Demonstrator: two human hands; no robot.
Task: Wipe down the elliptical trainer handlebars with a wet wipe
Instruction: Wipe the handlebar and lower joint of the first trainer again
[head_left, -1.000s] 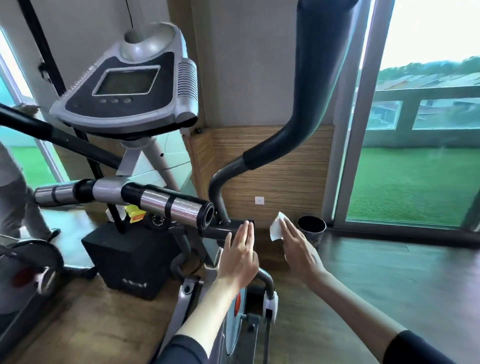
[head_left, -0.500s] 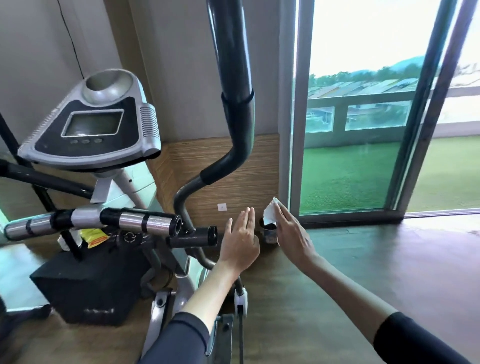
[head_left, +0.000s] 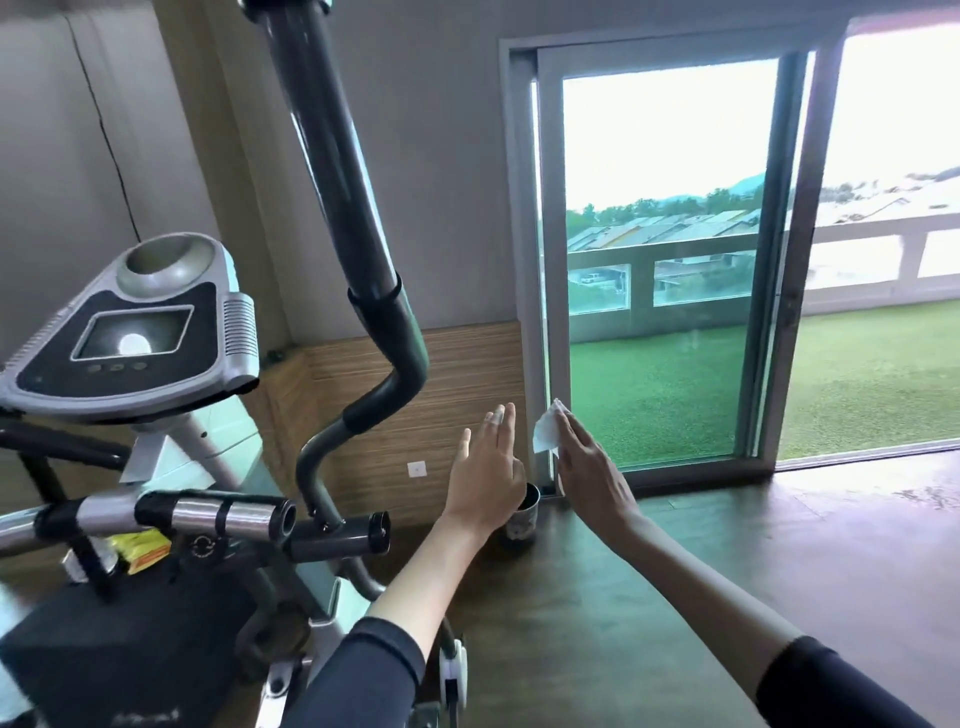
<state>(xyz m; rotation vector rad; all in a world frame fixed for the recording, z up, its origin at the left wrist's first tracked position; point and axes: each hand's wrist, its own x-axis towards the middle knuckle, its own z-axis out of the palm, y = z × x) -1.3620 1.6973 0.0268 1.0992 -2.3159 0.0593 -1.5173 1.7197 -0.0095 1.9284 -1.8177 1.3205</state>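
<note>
Head view shows both hands raised side by side in the air to the right of the trainer, neither touching it. The right hand has a crumpled wet wipe in its grip, pinched up at the fingertips with the fingers nearly straight. The thumb is hidden behind the palm, so I cannot tell how firm that pinch is. The left hand is flat and relaxed, fingers together and pointing up and away, holding nothing.

The tall swing handlebar rises just left of the hands. The fixed handlebar with chrome bands lies lower, under the console. The wipe sits well apart from both, in front of the glass door, above a cup on the floor.

The step in hand looks like carrying the wipe across to a bar. To do it well, spread the wipe over the palm and wrap it round the tube rather than dabbing with a wad, then slide along the length while turning the wrist, so the back is covered too. The swing bar will probably pivot under pressure, so the free left hand should steady it.

Both forearms reach forward from dark sleeves, the wrists roughly level.
</note>
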